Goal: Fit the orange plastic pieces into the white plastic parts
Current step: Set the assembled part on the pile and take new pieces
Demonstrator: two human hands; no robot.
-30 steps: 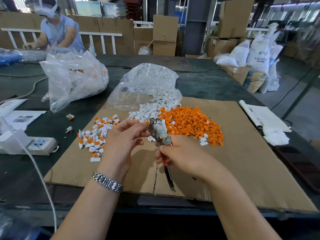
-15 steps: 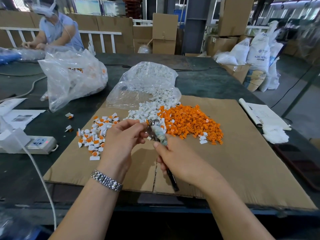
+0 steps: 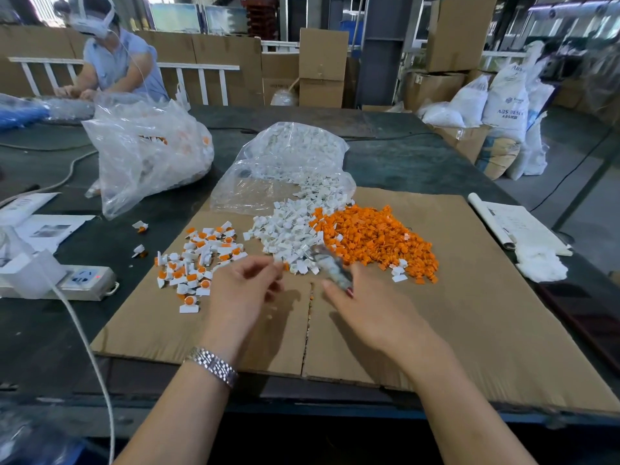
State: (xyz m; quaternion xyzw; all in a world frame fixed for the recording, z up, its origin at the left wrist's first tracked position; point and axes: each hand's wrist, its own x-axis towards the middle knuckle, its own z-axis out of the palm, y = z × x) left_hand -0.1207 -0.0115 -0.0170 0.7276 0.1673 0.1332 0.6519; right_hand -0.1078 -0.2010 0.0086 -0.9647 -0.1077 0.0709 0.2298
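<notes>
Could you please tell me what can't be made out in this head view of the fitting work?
- Tool in the right hand: motion-blurred, handles hidden under the palm, so its type is unclear.
- Left hand: fingertips blurred; whether they pinch a piece cannot be told.
- Bag of white parts: crinkled plastic obscures the pieces.
- Finished pieces: too small to judge seating.
- Papers: print too small.

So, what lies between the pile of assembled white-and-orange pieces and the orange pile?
The heap of loose white plastic parts lies there on the brown cardboard sheet, touching the orange pieces, in the head view.
</notes>
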